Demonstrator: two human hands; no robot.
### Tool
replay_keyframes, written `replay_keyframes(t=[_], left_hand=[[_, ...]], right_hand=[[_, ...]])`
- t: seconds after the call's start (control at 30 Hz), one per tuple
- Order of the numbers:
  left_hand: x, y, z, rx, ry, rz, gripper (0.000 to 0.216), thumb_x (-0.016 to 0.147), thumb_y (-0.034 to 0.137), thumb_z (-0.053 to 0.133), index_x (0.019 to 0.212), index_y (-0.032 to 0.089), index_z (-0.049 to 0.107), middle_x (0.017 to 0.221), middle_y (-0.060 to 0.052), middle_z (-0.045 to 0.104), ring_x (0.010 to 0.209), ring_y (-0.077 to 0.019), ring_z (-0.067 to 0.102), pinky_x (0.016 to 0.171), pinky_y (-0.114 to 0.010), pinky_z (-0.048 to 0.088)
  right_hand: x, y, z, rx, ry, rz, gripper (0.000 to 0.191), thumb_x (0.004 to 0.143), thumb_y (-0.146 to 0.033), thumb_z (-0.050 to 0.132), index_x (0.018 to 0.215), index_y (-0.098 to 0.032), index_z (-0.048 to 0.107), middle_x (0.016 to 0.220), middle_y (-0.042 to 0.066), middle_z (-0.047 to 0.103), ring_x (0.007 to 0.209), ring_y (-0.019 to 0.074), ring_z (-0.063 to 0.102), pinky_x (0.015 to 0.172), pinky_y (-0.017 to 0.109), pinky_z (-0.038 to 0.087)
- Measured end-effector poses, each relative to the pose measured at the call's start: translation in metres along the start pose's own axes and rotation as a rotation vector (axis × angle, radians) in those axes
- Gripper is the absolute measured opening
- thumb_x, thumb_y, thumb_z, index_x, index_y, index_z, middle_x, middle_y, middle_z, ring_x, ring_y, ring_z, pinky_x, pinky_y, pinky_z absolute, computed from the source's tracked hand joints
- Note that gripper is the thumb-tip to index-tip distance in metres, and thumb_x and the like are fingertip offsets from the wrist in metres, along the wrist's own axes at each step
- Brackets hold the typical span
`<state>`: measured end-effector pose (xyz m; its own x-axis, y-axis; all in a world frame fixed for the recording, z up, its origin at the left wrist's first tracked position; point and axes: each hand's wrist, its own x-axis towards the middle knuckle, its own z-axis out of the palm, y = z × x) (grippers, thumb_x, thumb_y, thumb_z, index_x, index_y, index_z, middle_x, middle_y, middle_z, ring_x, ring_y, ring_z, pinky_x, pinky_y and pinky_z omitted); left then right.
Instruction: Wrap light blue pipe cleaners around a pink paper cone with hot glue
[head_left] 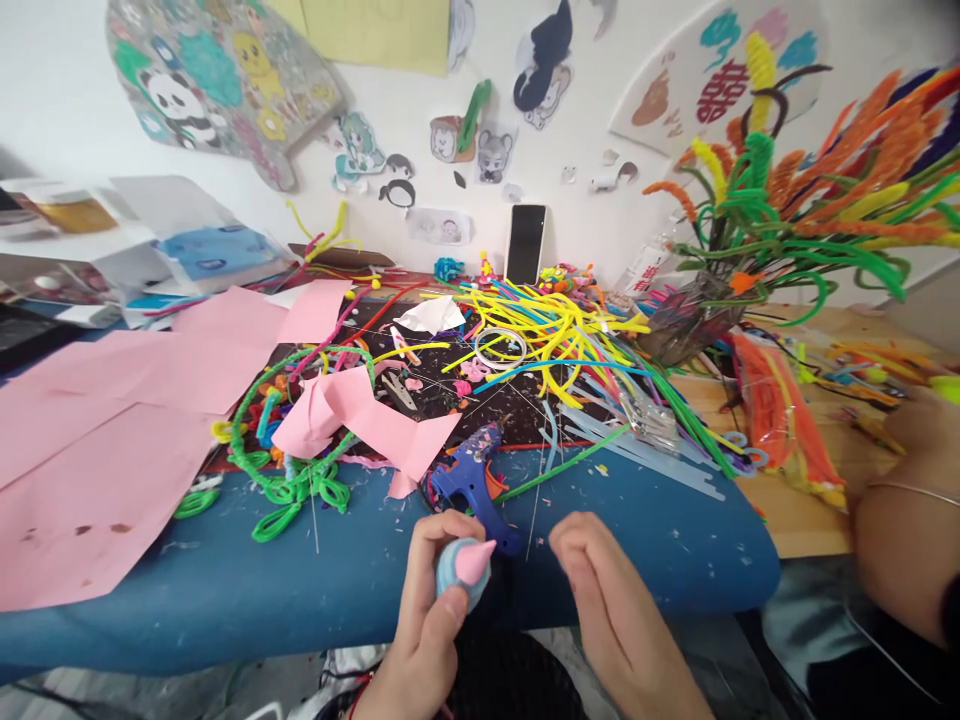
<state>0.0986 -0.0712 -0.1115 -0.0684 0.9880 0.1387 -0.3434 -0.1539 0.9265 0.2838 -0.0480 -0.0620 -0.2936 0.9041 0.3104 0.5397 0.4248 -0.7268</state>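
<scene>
My left hand (427, 625) is closed around a small light-blue fuzzy piece with a pink cone (474, 562) on it, the cone's tip pointing right. To the right of it, apart, is my right hand (611, 600), its fingers curled and pressed together; whatever they may hold is hidden. Just beyond both hands a blue glue gun (471, 478) lies at the table's near side. A folded strip of pink paper (390, 430) rests to its left, beside a looped green pipe-cleaner piece (285, 490).
Large pink sheets (142, 440) cover the left of the blue tabletop (645, 560). Yellow pipe cleaners (555, 320) are heaped at the back, before a propped phone (526, 244). A vase of pipe-cleaner stems (690, 310) stands right. Another person's arm (911, 500) is at the right edge.
</scene>
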Motion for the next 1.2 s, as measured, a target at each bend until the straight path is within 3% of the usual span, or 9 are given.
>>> replay_keyframes(t=[0.1,0.17,0.27,0.37,0.47,0.8,0.93,1.07,1.2], left_hand=[[-0.003,0.003,-0.002,0.049,-0.034,-0.018,0.043,0.096,0.058,0.056,0.119,0.022,0.060,0.099,-0.007,0.057,0.087,-0.0241,0.052,0.078,-0.036,0.046],[-0.003,0.003,-0.003,0.082,-0.053,0.006,0.040,0.098,0.055,0.054,0.120,0.022,0.061,0.102,-0.007,0.057,0.091,-0.0245,0.052,0.085,-0.038,0.045],[-0.001,0.001,-0.001,0.118,-0.091,0.104,0.027,0.103,0.046,0.048,0.116,0.026,0.062,0.105,-0.005,0.057,0.097,-0.0236,0.051,0.093,-0.036,0.042],[0.003,0.003,0.003,0.145,-0.144,0.158,0.021,0.105,0.039,0.047,0.117,0.029,0.060,0.107,-0.004,0.056,0.101,-0.0230,0.050,0.095,-0.034,0.042],[0.002,0.006,0.005,0.158,-0.156,0.167,0.019,0.106,0.036,0.047,0.120,0.030,0.058,0.109,-0.004,0.054,0.103,-0.0230,0.050,0.093,-0.033,0.043],[-0.003,0.001,-0.002,0.200,-0.231,0.122,0.018,0.106,0.031,0.043,0.121,0.031,0.054,0.112,-0.005,0.051,0.103,-0.0228,0.050,0.092,-0.033,0.045],[-0.004,0.001,-0.008,0.251,-0.320,0.048,0.031,0.105,0.038,0.049,0.135,0.031,0.049,0.126,-0.008,0.051,0.117,-0.0271,0.050,0.102,-0.037,0.042],[-0.006,0.006,-0.005,0.295,-0.210,-0.089,0.047,0.101,0.051,0.053,0.143,0.031,0.044,0.133,-0.008,0.051,0.117,-0.0278,0.052,0.107,-0.039,0.038],[0.001,0.014,0.006,0.222,-0.136,-0.054,0.023,0.105,0.045,0.050,0.121,0.029,0.056,0.112,-0.004,0.056,0.102,-0.0229,0.054,0.093,-0.032,0.042]], right_hand=[[0.006,0.026,0.000,-0.172,0.096,0.023,0.026,0.107,-0.030,0.048,0.082,-0.025,0.053,0.078,0.000,0.054,0.073,0.0189,0.055,0.068,0.032,0.045],[0.007,0.032,0.002,-0.209,0.110,0.061,0.010,0.101,-0.034,0.060,0.100,-0.025,0.064,0.092,0.003,0.061,0.084,0.0213,0.061,0.074,0.034,0.049],[0.004,0.019,0.007,-0.070,0.047,0.014,0.023,0.098,-0.027,0.064,0.121,-0.027,0.063,0.111,0.005,0.064,0.092,0.0190,0.066,0.082,0.031,0.055],[0.002,-0.005,0.017,0.182,0.017,-0.087,0.023,0.096,-0.021,0.062,0.118,-0.028,0.064,0.110,0.003,0.068,0.094,0.0153,0.069,0.082,0.023,0.058],[0.001,-0.018,0.031,0.344,0.103,-0.089,0.019,0.094,-0.020,0.065,0.111,-0.028,0.066,0.099,0.001,0.071,0.089,0.0151,0.070,0.079,0.022,0.058],[-0.005,-0.012,0.044,0.515,0.170,-0.026,0.010,0.090,-0.018,0.069,0.099,-0.023,0.072,0.088,0.003,0.072,0.080,0.0168,0.070,0.071,0.025,0.059],[-0.007,-0.008,0.049,0.541,0.158,0.090,0.011,0.090,-0.020,0.068,0.100,-0.024,0.071,0.090,0.002,0.071,0.082,0.0173,0.069,0.074,0.025,0.058],[-0.009,-0.007,0.055,0.622,0.193,0.232,0.010,0.089,-0.028,0.072,0.099,-0.024,0.072,0.089,0.001,0.071,0.081,0.0174,0.070,0.074,0.025,0.059],[-0.013,-0.002,0.060,0.589,0.206,0.242,0.012,0.090,-0.035,0.072,0.098,-0.026,0.074,0.085,0.001,0.073,0.075,0.0166,0.070,0.075,0.025,0.058]])
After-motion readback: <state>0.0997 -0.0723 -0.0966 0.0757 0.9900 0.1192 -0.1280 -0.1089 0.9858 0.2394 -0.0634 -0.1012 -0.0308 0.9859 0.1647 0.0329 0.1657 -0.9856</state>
